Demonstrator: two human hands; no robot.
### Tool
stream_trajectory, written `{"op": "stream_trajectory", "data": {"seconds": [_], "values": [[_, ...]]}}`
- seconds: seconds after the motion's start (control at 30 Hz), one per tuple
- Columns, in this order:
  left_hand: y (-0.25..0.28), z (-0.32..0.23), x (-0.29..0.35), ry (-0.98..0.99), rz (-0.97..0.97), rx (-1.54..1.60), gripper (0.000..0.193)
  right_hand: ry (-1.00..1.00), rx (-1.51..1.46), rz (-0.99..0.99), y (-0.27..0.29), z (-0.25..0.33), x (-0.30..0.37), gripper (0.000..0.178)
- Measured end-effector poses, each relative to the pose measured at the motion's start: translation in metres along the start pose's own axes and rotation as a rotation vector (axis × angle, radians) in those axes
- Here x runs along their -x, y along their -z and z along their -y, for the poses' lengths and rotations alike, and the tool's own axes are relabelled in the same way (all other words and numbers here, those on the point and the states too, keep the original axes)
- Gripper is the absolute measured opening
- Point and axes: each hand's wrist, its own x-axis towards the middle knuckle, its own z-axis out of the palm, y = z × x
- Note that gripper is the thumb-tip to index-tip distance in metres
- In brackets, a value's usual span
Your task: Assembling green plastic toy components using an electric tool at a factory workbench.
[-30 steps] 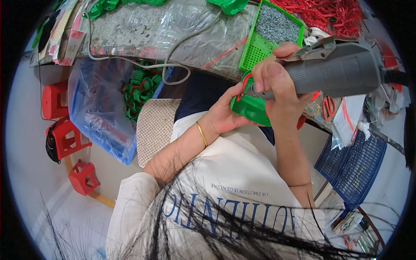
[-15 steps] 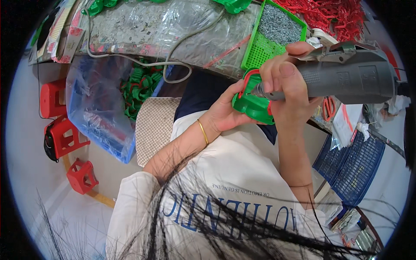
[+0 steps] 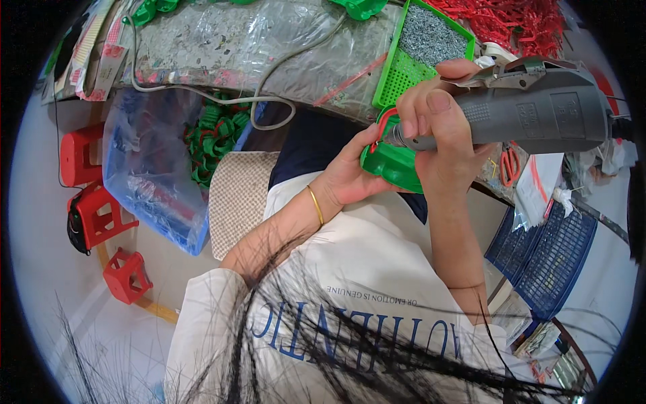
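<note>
My left hand (image 3: 353, 176) cups a green plastic part (image 3: 393, 165) with a red piece along its upper edge, held just in front of my body. My right hand (image 3: 441, 128) grips a grey electric screwdriver (image 3: 531, 108), its tip pressed against the top of the green part. The screwdriver's body lies sideways, pointing left. A gold bangle circles my left wrist.
A green tray of small grey screws (image 3: 420, 50) sits on the plastic-covered bench (image 3: 269, 54). Red plastic parts (image 3: 518, 20) pile at the back right. A blue crate with green parts (image 3: 168, 168) and red stools (image 3: 94, 215) stand left; blue baskets (image 3: 545, 256) right.
The screwdriver and the green part have stayed together, shifting slightly down and left in view. My right hand has turned a little on the tool's grip.
</note>
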Motion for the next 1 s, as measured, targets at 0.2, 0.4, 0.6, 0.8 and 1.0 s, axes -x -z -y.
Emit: {"op": "stream_trajectory", "data": {"seconds": [0.2, 0.4, 0.6, 0.8, 1.0], "values": [[-0.005, -0.002, 0.001, -0.013, 0.013, -0.014, 0.059, -0.007, -0.006, -0.001, 0.0, -0.002, 0.0, 0.027], [-0.004, -0.003, 0.002, -0.013, 0.002, -0.011, 0.058, -0.005, 0.154, -0.024, -0.008, -0.001, 0.001, 0.028], [-0.004, -0.001, 0.003, -0.02, 0.009, 0.025, 0.058, -0.01, 0.167, -0.016, -0.011, 0.002, 0.004, 0.027], [-0.003, -0.001, 0.003, -0.028, 0.007, 0.033, 0.058, -0.011, 0.171, -0.017, -0.011, 0.0, 0.005, 0.026], [-0.003, -0.003, 0.004, -0.033, 0.003, -0.048, 0.058, -0.029, 0.238, 0.004, -0.014, 0.002, 0.005, 0.025]]}}
